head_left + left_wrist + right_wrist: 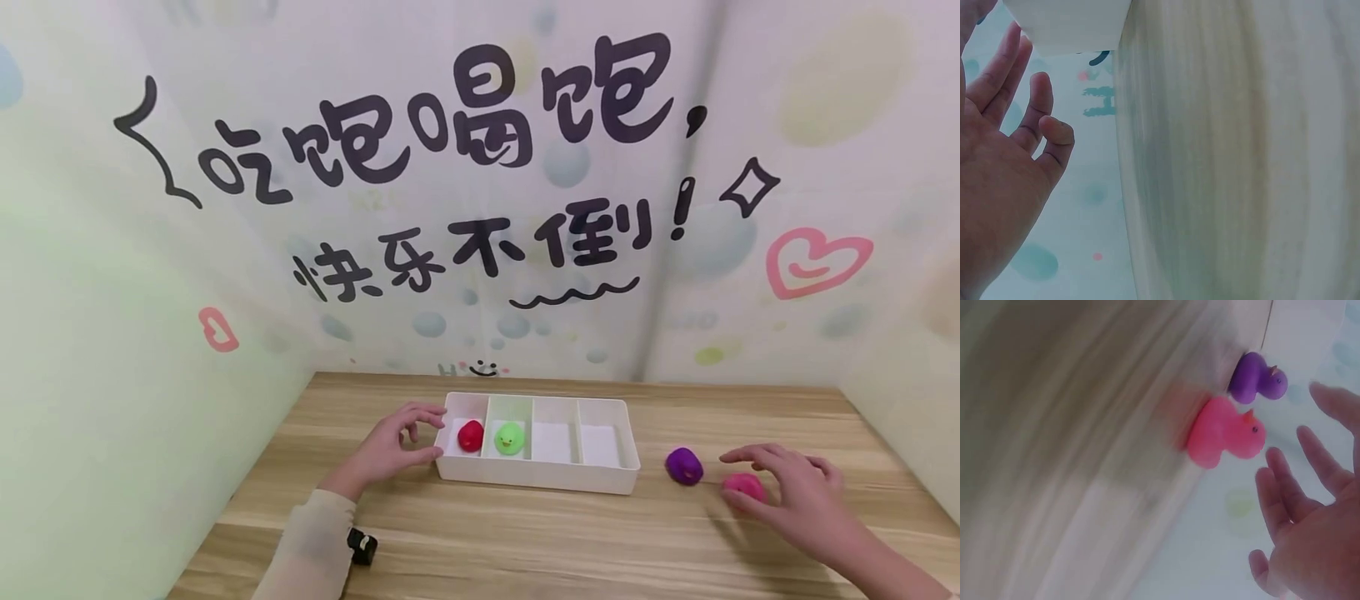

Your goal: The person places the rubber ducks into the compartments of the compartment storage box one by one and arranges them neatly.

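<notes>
A white tray (536, 475) with several compartments in a row sits on the table. A red toy duck (471, 436) lies in its leftmost compartment, a light green toy duck (509, 438) in the one beside it. At the tray's left end is my left hand (390, 442), thumb and index fingertips right at the wall and the other fingers loosely bent. My right hand (798, 492) reaches over a pink toy duck (1225, 433), fingers spread and apart from it in the right wrist view. To the left of that duck stands a purple toy duck (684, 466).
The wooden table (525, 542) meets a printed wall covering (480, 333) behind the tray, with side panels at left and right. A small black object (363, 547) shows beside the left sleeve.
</notes>
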Demonstrator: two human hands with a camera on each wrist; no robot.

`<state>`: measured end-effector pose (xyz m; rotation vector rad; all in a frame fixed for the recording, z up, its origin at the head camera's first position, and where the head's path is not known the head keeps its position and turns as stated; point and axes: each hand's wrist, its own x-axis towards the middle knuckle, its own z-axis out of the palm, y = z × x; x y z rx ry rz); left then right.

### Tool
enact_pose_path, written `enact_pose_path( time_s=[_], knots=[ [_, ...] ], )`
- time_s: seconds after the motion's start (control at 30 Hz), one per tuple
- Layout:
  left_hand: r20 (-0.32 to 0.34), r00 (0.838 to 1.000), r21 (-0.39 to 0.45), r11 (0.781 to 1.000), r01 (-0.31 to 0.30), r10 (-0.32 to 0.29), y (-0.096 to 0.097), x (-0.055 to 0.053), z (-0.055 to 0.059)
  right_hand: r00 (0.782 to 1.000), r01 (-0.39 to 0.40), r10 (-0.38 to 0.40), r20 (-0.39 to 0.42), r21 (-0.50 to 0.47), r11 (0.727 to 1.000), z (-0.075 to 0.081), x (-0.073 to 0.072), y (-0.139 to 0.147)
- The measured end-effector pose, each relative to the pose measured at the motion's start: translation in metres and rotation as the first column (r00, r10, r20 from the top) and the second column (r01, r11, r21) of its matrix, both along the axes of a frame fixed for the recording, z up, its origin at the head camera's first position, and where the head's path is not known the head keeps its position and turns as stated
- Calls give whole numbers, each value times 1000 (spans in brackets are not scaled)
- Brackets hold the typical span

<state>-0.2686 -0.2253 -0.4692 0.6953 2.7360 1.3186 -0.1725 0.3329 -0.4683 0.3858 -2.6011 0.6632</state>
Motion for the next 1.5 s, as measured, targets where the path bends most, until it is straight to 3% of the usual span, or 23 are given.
enact_pose_path(
  time_s=[0.23, 0.57, 1.07, 1.5],
  knots=[
    [-3, 1000, -3, 1000, -12, 12, -2, 1, -2, 996, 16, -19, 91, 35, 999, -7, 6, 11],
    [-5, 1000, -6, 1000, -1, 1, 1, 5, 4, 999, 27, -28, 36, 29, 999, -13, 4, 13],
    [-3, 1000, 1, 1000, -3, 3, 2, 5, 3, 989, 100, -102, 110, 27, 995, -14, 7, 15],
    [-8, 1000, -5, 1000, -8, 8, 2, 4, 3, 994, 92, -93, 61, 20, 996, -15, 8, 13]
  ],
)
